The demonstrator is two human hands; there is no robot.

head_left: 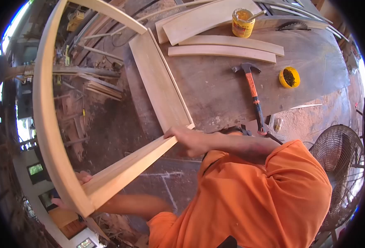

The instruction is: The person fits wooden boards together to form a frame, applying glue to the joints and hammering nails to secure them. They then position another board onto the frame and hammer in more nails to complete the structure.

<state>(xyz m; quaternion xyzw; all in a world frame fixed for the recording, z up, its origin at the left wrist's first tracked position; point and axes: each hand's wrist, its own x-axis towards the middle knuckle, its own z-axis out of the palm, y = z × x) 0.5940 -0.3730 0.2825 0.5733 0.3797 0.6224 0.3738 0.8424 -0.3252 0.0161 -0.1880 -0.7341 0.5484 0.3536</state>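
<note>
A pale wooden frame (44,95) is held up at a tilt, with a long outer bar at the left and a wide flat board (153,76) along its far side. My right hand (186,140) is closed over the near rail (139,161), by the corner where it meets the flat board. At the rail's other end, my left hand (73,186) grips the frame's lower corner from beneath. The bar and rail cover much of that hand, leaving some fingertips and the thumb side showing.
On the worktable (207,93) lie a claw hammer (252,87), curved wooden slats (224,53) and wide boards (207,20). A yellow tub of nails (289,77) and a yellow glue can (243,24) stand there. A saw blade (293,26) protrudes at the back; a fan (337,165) stands right.
</note>
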